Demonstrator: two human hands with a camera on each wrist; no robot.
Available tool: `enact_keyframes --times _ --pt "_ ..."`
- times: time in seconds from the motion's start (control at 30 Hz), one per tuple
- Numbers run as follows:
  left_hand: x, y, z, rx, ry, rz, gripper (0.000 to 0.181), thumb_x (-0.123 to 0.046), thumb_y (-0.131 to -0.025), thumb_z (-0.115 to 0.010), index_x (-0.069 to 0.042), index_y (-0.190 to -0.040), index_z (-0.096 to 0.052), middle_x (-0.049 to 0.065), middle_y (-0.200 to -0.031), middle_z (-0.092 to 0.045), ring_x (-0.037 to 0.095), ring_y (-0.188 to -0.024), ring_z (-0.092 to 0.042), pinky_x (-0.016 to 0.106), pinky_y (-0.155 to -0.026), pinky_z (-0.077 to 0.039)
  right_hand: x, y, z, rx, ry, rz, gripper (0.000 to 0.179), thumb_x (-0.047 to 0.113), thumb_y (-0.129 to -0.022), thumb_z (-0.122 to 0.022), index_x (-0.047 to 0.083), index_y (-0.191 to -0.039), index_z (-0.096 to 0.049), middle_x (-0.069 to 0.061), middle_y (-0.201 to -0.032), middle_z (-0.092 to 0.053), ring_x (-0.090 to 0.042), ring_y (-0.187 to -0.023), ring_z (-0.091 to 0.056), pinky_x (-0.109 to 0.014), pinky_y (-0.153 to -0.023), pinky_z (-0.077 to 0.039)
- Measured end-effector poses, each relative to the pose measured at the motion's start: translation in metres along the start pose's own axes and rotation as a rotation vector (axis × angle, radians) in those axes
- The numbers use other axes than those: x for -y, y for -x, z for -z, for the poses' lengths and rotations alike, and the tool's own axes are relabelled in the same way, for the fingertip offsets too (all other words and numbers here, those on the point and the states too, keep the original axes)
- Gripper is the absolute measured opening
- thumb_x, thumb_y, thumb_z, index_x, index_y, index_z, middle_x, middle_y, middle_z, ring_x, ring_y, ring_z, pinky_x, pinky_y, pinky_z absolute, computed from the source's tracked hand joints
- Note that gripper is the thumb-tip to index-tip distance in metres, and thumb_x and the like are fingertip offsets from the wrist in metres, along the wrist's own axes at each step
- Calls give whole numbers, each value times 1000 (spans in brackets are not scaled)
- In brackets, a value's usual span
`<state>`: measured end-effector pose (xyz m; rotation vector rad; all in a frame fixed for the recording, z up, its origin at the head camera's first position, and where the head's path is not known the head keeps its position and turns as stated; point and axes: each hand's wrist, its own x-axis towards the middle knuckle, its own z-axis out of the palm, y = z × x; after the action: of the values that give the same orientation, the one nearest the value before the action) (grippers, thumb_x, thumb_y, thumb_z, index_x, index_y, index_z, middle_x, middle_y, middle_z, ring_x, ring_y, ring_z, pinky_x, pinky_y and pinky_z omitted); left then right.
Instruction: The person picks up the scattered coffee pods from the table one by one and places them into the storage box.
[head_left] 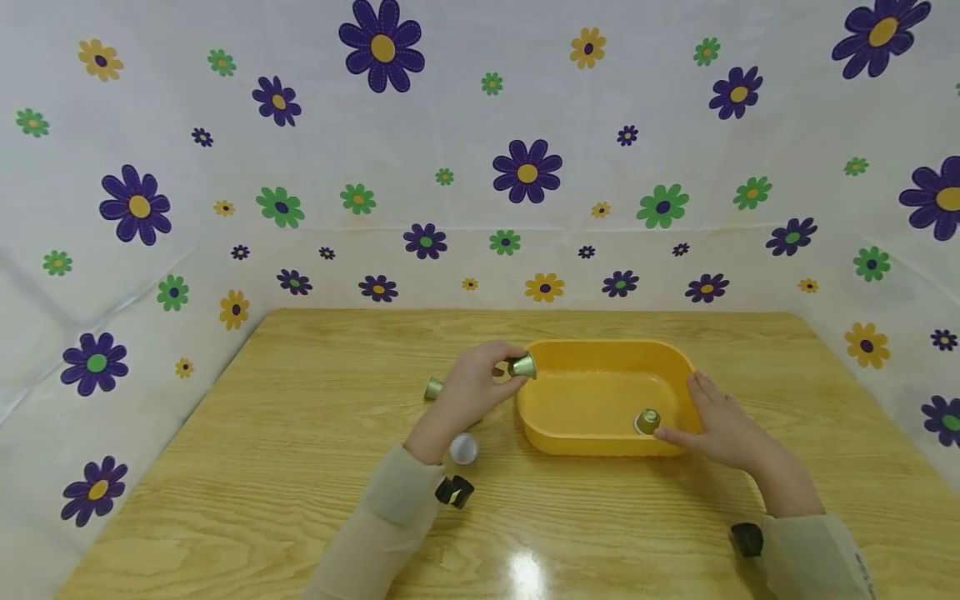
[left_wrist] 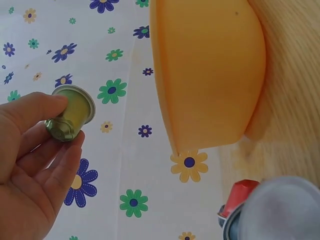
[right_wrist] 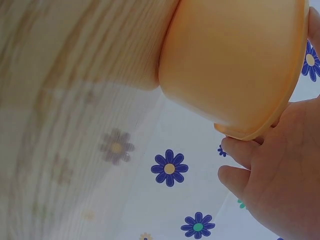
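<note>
My left hand [head_left: 468, 387] pinches a green coffee capsule [head_left: 522, 366] between thumb and fingers, just over the left rim of a yellow plastic tub [head_left: 592, 437]. In the left wrist view the held capsule [left_wrist: 77, 111] has its narrow end toward the camera. At the tub's near right corner, my right hand [head_left: 727, 429] holds the rim, its thumb over the near edge and fingers along the right side. Inside the tub, close to that thumb, lies another green capsule [head_left: 649, 421]. The right wrist view shows the fingers [right_wrist: 242, 151] against the rim.
Left of the tub on the wooden table [head_left: 262, 467] lie a green capsule [head_left: 433, 388] and a capsule with its pale lid up [head_left: 463, 448]. A red capsule [left_wrist: 241, 194] shows in the left wrist view. Flower-printed cloth [head_left: 450, 125] hangs behind and at both sides.
</note>
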<state>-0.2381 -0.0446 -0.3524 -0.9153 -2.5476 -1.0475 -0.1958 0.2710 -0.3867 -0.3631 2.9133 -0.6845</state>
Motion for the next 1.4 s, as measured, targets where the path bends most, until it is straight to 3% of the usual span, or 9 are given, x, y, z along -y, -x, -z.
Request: enact_keyframes --times 0.47,0.8,1.03,1.4 --pt "-7 -13 -6 32 47 -13 25 -20 -74 -54 -11 -98 -53 -6 -90 -51 4 -78 -45 21 -64 -41 -4 0 -1 3 6 6 96 56 -67 -44 -8 -123 0 -24 -126 2 -34 -113 2 -49 -86 -2" --pt "-12 -23 -16 31 31 -61 24 -19 -73 -56 -9 -94 -54 -4 -88 -51 4 -75 -45 19 -63 -40 -5 0 0 4 -5 9 95 56 -67 -44 -8 -123 1 -25 -126 3 -34 -113 3 -49 -86 -1" --pt "-17 -26 -22 64 40 -40 23 -18 -73 -56 -10 -94 -54 -4 -90 -51 4 -75 -45 16 -63 -40 -6 -1 0 14 7 -10 96 58 -66 -43 -6 -123 1 -22 -127 4 -32 -114 3 -48 -87 -1" --pt "-19 -34 -41 91 -18 -35 25 -21 -73 -56 -9 -95 -55 -3 -86 -51 6 -73 -46 14 -61 -39 0 1 3 8 2 -2 96 57 -67 -43 -8 -122 -1 -24 -126 2 -33 -114 2 -48 -87 -1"
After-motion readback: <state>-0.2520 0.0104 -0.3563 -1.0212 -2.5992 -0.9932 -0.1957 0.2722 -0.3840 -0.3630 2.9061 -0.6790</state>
